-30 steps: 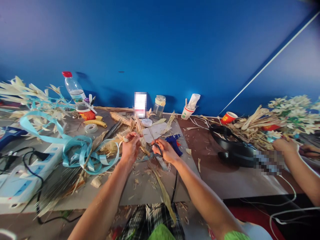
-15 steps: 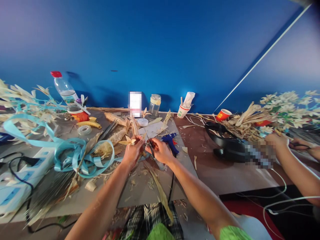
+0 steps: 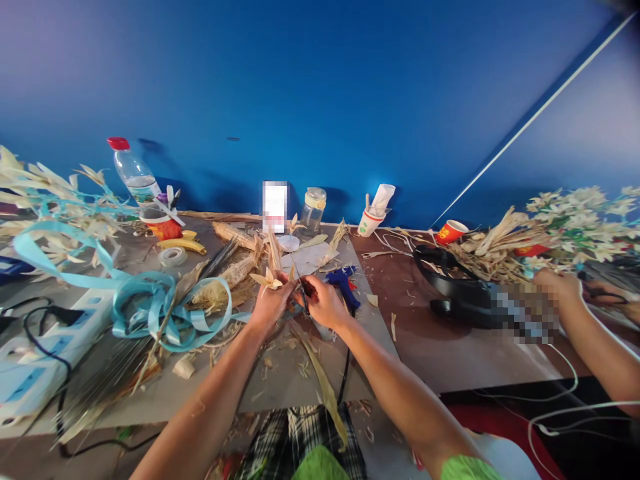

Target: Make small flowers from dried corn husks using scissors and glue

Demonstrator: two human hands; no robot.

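Observation:
My left hand is closed, pinching a piece of dried corn husk, with a pale corn-husk flower at its fingers. In my right hand are scissors, black-handled, their thin blades pointing up beside the left fingertips. Whether the blades touch the husk is too small to tell. Just right of my right hand lies a blue glue gun. Behind the left hand rest dried corn cobs with husks, and a coil of light blue ribbon is to the left.
A white power strip and thin wires lie at the left. Along the wall stand a plastic bottle, a glass jar and a paper cup. A black headset-like object sits to the right, near another person's arm.
The whole view has shifted slightly, so things appear a little farther right. Both hands stay close together with the husk and scissors.

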